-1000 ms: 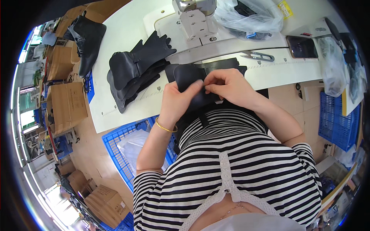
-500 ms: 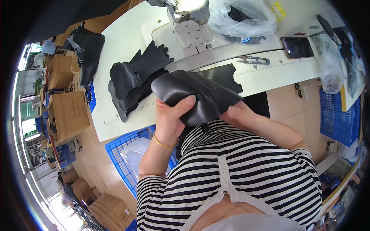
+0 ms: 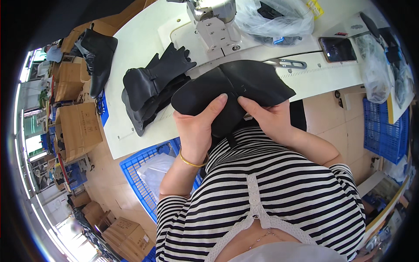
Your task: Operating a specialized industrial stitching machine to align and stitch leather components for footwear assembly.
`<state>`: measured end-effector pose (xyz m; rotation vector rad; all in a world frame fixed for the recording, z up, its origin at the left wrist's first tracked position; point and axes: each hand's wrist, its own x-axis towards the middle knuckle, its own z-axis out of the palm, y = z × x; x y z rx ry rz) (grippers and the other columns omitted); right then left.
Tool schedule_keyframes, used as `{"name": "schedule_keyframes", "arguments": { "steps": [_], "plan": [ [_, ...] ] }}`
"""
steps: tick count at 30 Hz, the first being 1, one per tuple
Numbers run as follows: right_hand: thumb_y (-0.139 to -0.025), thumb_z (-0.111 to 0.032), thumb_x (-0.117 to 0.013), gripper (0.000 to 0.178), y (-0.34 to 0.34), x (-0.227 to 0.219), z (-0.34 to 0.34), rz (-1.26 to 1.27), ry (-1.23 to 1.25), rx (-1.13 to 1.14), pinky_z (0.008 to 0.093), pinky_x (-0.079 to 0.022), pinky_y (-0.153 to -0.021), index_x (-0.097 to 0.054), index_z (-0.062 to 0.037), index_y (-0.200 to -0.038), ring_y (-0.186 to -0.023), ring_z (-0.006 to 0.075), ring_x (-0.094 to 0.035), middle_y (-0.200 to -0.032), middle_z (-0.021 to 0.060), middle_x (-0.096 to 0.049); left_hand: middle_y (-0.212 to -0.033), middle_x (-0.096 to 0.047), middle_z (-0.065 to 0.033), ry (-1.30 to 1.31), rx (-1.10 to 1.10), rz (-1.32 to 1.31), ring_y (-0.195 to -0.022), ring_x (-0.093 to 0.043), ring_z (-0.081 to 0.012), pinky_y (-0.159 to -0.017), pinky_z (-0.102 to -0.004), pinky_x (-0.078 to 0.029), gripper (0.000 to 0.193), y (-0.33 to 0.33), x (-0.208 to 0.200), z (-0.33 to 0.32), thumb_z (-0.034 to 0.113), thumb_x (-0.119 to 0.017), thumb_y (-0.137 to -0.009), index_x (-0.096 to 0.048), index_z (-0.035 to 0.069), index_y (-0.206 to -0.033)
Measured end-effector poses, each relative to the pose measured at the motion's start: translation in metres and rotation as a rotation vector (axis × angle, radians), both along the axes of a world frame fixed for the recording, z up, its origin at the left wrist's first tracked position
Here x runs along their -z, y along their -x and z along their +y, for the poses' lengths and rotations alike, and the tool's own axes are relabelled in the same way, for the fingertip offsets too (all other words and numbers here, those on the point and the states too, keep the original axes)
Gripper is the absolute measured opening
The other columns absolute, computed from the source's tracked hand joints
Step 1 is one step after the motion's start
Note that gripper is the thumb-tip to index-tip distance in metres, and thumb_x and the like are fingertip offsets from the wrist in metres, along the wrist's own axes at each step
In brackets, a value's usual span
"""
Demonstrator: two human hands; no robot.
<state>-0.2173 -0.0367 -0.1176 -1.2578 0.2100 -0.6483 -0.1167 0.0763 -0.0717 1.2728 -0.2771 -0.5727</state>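
Between both hands I hold a black leather shoe upper [image 3: 257, 81], spread out in front of my chest over the table's near edge. A seam runs across its middle. My left hand [image 3: 197, 126] grips its left part, thumb lying on top and the other fingers hidden beneath. My right hand [image 3: 270, 118] grips it just right of the seam, its thumb tip close to the left thumb and its fingers mostly hidden behind the leather. To the left, a stack of similar black leather uppers [image 3: 142, 89] lies on the white table [image 3: 126, 142].
Beyond the uppers stands a sewing machine [image 3: 215, 30]. Thread snips [image 3: 290, 64] and a phone [image 3: 338, 49] lie on the right, near a clear plastic bag [image 3: 279, 22]. A finished black boot [image 3: 99, 56] stands far left. A blue crate [image 3: 131, 168] sits below the table edge.
The upper has been turned and opened out flatter, showing a duller face. My right hand has come up, its thumb now on top beside the seam.
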Motion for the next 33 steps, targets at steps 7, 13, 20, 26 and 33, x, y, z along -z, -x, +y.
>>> {"name": "schedule_keyframes", "arguments": {
  "steps": [7, 13, 20, 26, 33],
  "plan": [
    [-0.084, 0.004, -0.062, 0.027, 0.003, -0.007, -0.003, 0.122, -0.144, -0.053, 0.0233, -0.05, -0.076, -0.059, 0.0, -0.11, -0.087, 0.0104, -0.06, -0.1, 0.0046, -0.063, -0.089, -0.067, -0.0064, -0.057, 0.037, -0.066, -0.078, -0.063, -0.0127, -0.072, -0.0258, -0.052, 0.022, -0.002, -0.001, -0.001, -0.006, -0.072, -0.072, -0.066, -0.002, -0.093],
    [-0.083, 0.0, -0.064, 0.022, -0.001, -0.007, 0.0, 0.12, -0.056, 0.028, 0.0237, -0.049, -0.075, -0.061, 0.001, -0.105, -0.085, 0.0104, -0.059, -0.097, 0.004, -0.064, -0.087, -0.067, -0.0054, -0.031, 0.056, -0.059, -0.077, -0.063, -0.0117, -0.072, -0.0248, -0.052, 0.021, -0.001, 0.002, -0.003, -0.007, -0.072, -0.073, -0.065, -0.001, -0.092],
    [-0.083, -0.001, -0.065, 0.02, -0.003, -0.006, -0.002, 0.097, 0.035, 0.095, 0.0247, -0.048, -0.075, -0.062, 0.0023, -0.102, -0.083, 0.0108, -0.059, -0.093, 0.004, -0.065, -0.093, -0.066, -0.0042, 0.059, -0.112, 0.218, -0.084, -0.061, -0.0115, -0.075, -0.0235, -0.05, 0.018, 0.0, 0.005, -0.008, -0.001, -0.068, -0.079, -0.065, 0.002, -0.097],
    [-0.083, -0.001, -0.065, 0.019, -0.002, -0.005, -0.002, 0.121, -0.077, 0.07, 0.024, -0.048, -0.075, -0.061, 0.0018, -0.101, -0.082, 0.0097, -0.059, -0.094, 0.0035, -0.064, -0.091, -0.067, -0.0052, -0.037, 0.093, -0.045, -0.08, -0.063, -0.0117, -0.074, -0.0252, -0.051, 0.024, -0.002, 0.012, -0.003, -0.006, -0.071, -0.074, -0.064, 0.001, -0.096],
    [-0.084, -0.001, -0.064, 0.021, -0.002, -0.005, 0.003, 0.094, -0.183, 0.072, 0.0231, -0.048, -0.075, -0.06, 0.001, -0.104, -0.084, 0.0086, -0.058, -0.096, 0.0028, -0.063, -0.09, -0.068, -0.0061, -0.043, 0.094, -0.04, -0.079, -0.063, -0.0123, -0.074, -0.0255, -0.052, 0.026, -0.002, 0.011, -0.004, -0.008, -0.072, -0.071, -0.064, 0.0, -0.095]
  ]
}}
